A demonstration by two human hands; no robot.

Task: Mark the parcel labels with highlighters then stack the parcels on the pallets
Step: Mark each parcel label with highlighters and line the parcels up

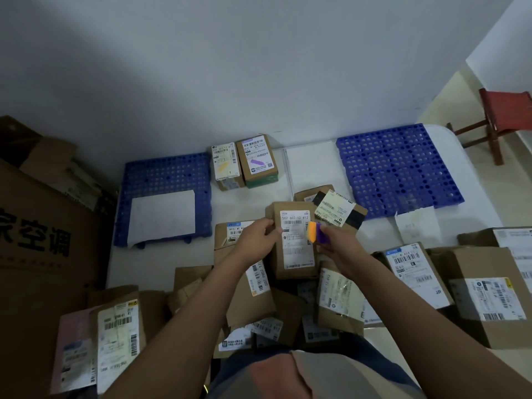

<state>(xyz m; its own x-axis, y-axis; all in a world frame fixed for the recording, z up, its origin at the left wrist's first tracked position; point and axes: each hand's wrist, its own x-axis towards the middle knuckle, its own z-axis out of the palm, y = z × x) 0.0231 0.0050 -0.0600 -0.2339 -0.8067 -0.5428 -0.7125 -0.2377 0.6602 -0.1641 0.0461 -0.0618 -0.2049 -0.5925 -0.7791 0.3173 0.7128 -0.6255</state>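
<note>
A brown parcel [293, 263] with a white label [298, 240] stands on the heap in front of me. My left hand [256, 239] grips its left edge. My right hand [336, 243] holds two highlighters [315, 232], one orange and one purple, at the label's right edge. Two marked parcels stand at the back between the pallets: one [227, 168] with an orange stroke, one [259, 161] with a purple stroke. The left blue pallet [164, 174] carries a white sheet [162, 216]. The right blue pallet [397, 168] is bare.
Several labelled cardboard parcels [414, 275] crowd the near half of the white surface. A big printed carton [43, 240] stands at the left, a large box [489, 298] at the right. A red stool [501, 119] is at the far right by the wall.
</note>
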